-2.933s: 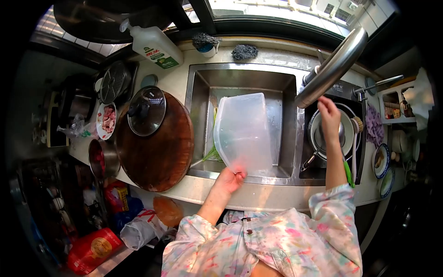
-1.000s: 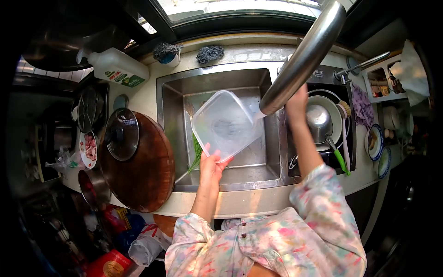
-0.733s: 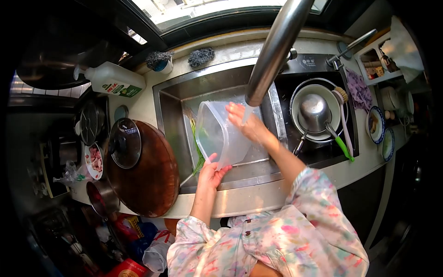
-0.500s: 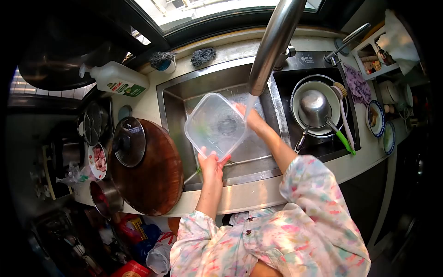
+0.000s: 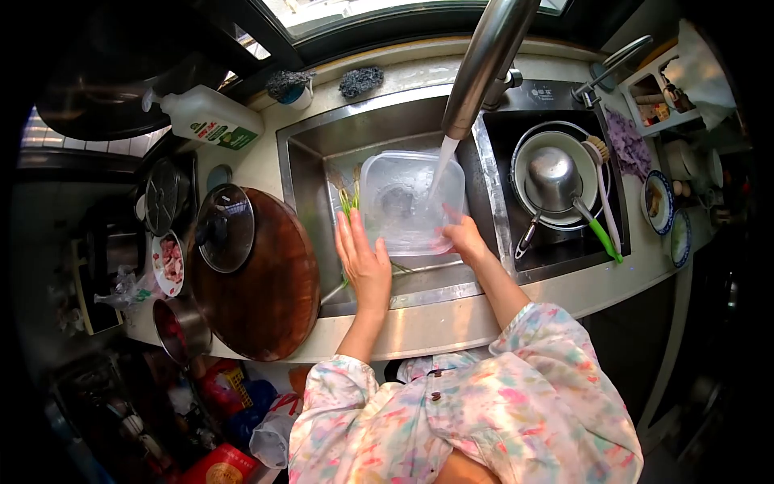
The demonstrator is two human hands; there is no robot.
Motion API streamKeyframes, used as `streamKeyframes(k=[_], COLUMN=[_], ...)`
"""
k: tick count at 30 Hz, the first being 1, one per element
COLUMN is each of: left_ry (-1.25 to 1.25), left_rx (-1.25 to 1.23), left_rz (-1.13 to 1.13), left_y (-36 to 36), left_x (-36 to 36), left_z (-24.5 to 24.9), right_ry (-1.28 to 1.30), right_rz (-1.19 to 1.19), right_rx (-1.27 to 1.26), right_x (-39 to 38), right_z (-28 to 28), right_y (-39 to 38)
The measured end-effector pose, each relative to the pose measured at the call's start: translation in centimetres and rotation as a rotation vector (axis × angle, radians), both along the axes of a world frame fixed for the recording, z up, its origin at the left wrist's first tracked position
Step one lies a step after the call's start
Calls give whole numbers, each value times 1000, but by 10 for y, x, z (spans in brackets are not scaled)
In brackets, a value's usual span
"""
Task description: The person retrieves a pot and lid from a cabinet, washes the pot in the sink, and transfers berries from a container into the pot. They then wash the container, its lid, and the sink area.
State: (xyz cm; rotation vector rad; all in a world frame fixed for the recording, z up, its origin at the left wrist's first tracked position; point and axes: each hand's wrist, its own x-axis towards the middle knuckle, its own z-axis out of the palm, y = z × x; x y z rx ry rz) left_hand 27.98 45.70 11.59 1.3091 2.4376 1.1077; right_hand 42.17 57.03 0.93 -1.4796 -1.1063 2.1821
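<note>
A clear square plastic container (image 5: pixel 403 202) is in the left sink basin, and water from the faucet (image 5: pixel 484 73) runs into it. My right hand (image 5: pixel 463 235) grips its lower right corner, thumb and fingers around the rim. Flat, with the fingers stretched out, my left hand (image 5: pixel 364 256) is beside the container's left edge; whether it touches is hard to tell. Green stalks (image 5: pixel 348 200) lie in the basin left of the container, partly hidden by my left hand.
Left of the sink (image 5: pixel 326 305) are a round wooden board (image 5: pixel 274 282) with a glass lid (image 5: pixel 227 230), a pot (image 5: pixel 181 329) and a plate of meat (image 5: pixel 168 262). A white bottle (image 5: pixel 211 118) stands behind. Nested bowls (image 5: pixel 528 153) and a brush (image 5: pixel 605 194) occupy the right basin.
The container has moved right and turned, now under the stream. My right hand has shifted from its far side to its near right corner. My left hand has let go and opened flat.
</note>
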Motion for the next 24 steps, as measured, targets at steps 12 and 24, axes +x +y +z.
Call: streamKeyframes(k=[12, 24], left_ry=[-13, 73], left_rx=[-768, -172], left_rz=[-610, -187], left_y=[29, 33], left_x=[-5, -40], left_z=[-107, -28], right_ry=[-121, -179], right_rz=[-86, 4], right_rx=[668, -14], right_x=[7, 15], right_z=[6, 35], right_y=[-26, -20])
